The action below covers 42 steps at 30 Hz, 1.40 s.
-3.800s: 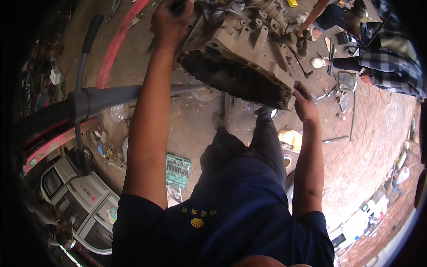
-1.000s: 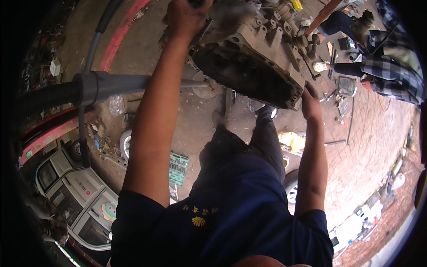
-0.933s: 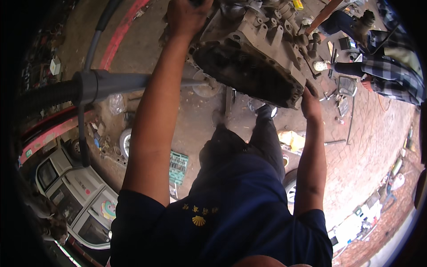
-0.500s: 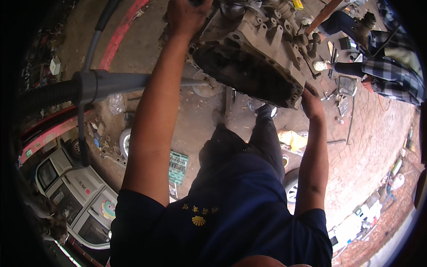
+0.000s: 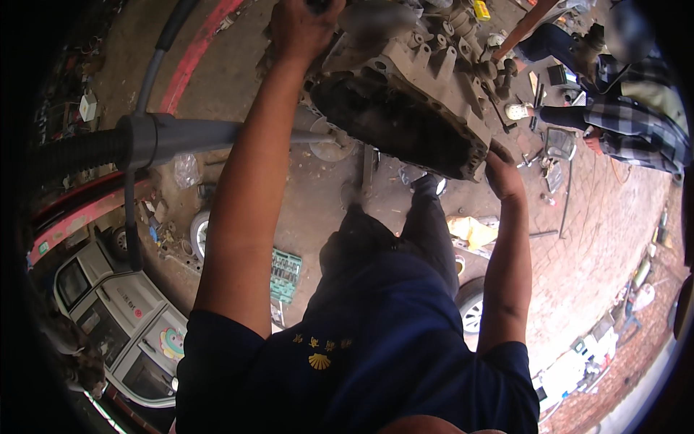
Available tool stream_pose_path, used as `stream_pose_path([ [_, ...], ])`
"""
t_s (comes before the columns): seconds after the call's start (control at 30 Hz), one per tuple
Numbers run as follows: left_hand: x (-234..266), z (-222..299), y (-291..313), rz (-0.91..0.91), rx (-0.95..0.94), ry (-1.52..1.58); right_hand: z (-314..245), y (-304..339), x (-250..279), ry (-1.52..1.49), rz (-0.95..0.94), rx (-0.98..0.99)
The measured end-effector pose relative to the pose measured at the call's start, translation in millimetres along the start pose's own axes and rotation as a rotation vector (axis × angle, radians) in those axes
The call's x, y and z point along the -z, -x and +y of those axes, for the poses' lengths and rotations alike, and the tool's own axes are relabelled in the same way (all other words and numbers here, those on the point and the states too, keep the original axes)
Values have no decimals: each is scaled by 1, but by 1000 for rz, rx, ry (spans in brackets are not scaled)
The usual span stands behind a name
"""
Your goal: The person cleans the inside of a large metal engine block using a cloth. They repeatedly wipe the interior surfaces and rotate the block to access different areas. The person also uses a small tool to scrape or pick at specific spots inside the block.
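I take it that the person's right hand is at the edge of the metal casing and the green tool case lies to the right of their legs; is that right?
Not quite: the head view shows the green tool case lying to the left of the person's legs. The right hand is at the edge of the metal casing.

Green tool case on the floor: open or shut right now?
Open: rows of dark pieces show inside the green tool case, with no lid over the part in view.

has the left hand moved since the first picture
Yes: the left hand now appears farther right, with a wider gap from the red beam.
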<state>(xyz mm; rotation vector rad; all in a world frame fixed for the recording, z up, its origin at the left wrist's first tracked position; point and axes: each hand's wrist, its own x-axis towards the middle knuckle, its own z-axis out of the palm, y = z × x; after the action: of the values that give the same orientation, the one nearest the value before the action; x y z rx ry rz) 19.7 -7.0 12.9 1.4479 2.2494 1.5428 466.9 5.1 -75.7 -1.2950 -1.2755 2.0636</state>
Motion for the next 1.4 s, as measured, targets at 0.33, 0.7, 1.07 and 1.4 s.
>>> stream_pose_path([
  [0.33, 7, 2, 3, -42, 23, -52, -15, -6, 4, 193, -116, 69],
  [0.7, 2, -27, 0, -15, -91, -31, 4, -7, 0, 146, 133, 65],
  [1.07, 7, -50, 1, -91, -58, 44, -58, 37, -82, 413, 791, 905],
  [1.4, 5, -51, -1, -105, -18, 23, -107, 23, -152, 771, 400, 926],
])
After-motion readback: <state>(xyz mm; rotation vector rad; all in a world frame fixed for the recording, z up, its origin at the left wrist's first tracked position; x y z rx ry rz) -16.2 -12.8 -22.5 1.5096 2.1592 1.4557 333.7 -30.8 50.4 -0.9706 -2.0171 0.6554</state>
